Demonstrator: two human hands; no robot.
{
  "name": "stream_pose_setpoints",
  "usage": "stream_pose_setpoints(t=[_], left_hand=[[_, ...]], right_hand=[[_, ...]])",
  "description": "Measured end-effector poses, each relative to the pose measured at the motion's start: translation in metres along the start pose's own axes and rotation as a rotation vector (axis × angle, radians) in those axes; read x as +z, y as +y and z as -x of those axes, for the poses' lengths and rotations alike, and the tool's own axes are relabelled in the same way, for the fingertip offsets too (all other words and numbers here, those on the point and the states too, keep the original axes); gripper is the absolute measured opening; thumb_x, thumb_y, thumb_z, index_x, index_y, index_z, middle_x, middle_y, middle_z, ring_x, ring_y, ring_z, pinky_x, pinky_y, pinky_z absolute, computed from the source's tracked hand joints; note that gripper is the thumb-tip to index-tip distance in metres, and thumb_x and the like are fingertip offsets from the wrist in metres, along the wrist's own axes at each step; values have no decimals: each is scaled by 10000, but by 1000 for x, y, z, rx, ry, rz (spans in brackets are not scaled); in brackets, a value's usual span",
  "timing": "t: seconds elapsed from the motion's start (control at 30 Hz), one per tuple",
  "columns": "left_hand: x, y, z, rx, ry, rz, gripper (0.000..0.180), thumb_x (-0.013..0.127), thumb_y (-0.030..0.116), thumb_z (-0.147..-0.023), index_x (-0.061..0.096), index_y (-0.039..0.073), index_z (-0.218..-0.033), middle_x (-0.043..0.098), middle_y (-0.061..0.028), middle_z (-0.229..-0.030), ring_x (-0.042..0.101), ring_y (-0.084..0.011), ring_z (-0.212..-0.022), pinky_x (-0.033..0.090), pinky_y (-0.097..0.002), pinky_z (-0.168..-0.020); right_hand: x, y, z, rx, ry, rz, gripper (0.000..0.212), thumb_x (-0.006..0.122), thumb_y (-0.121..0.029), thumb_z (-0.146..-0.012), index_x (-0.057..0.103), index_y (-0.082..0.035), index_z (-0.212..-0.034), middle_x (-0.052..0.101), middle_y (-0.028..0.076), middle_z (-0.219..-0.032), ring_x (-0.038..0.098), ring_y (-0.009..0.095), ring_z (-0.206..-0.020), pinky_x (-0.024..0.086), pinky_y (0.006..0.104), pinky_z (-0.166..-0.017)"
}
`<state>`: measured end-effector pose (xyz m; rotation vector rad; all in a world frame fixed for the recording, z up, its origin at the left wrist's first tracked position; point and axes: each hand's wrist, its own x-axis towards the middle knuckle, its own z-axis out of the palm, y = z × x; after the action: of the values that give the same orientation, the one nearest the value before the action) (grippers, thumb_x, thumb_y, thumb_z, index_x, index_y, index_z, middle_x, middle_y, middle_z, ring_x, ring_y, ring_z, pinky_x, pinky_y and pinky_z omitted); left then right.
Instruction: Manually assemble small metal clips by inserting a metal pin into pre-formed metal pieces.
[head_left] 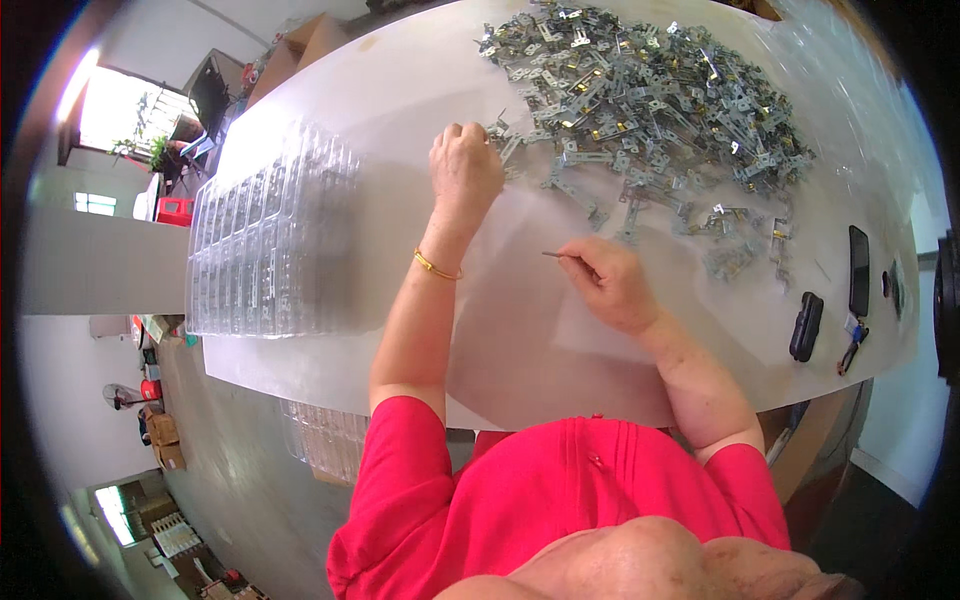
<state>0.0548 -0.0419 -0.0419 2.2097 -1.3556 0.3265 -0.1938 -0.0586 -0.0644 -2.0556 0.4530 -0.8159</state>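
My left hand [466,168], a gold bangle at its wrist, is at the left edge of a big heap of small silvery metal brackets [640,100]. Its fingers are curled in; the fingertips are hidden, so what they hold, if anything, does not show. A loose bracket [512,148] lies right beside those fingers. Nearer to me, my right hand [608,284] pinches a small thin metal piece [550,253] between thumb and finger, its end pointing left. Some of the brackets in the heap have brass-coloured parts.
At the left stands a stack of clear plastic trays [262,240] with compartments. On the right lie a black case [806,326], a phone [859,270] and a hand tool with dark handles [853,345]. Clear plastic sheeting [850,110] hangs along the table's far right side.
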Motion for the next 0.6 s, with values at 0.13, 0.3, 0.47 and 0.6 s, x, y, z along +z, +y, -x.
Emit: stream_pose_setpoints(t=[0.13,0.3,0.47,0.6], left_hand=[[8,-14,-5,-13,-107,-59,163,636,157,-826,688,44,-931,662,-171,-1015,610,-374,-991,475,-459,-891],[12,-20,-10,-29,-200,-34,164,615,168,-817,686,53,-909,687,-158,-991,621,-369,-987,463,-468,-898],[19,-27,-13,-6,-189,-32,132,594,159,-805,670,65,-859,695,-141,-811,649,-358,-891,451,-461,-893],[21,-30,-14,63,-146,-46,104,606,137,-812,660,63,-860,691,-136,-790,649,-357,-868,444,-461,-894]], right_hand=[[0,0,-2,-68,23,4,69,693,-41,-873,656,-45,-931,665,119,-805,647,289,-673,495,364,-598],[1,1,-2,-73,24,1,78,693,-37,-876,635,-50,-926,658,110,-791,645,286,-666,492,359,-585],[0,-1,-3,-74,14,16,90,693,-41,-881,627,-53,-941,659,111,-797,651,287,-676,500,369,-594],[0,-1,-2,-69,24,25,89,693,-41,-880,627,-55,-938,662,111,-804,656,291,-685,503,367,-597]])
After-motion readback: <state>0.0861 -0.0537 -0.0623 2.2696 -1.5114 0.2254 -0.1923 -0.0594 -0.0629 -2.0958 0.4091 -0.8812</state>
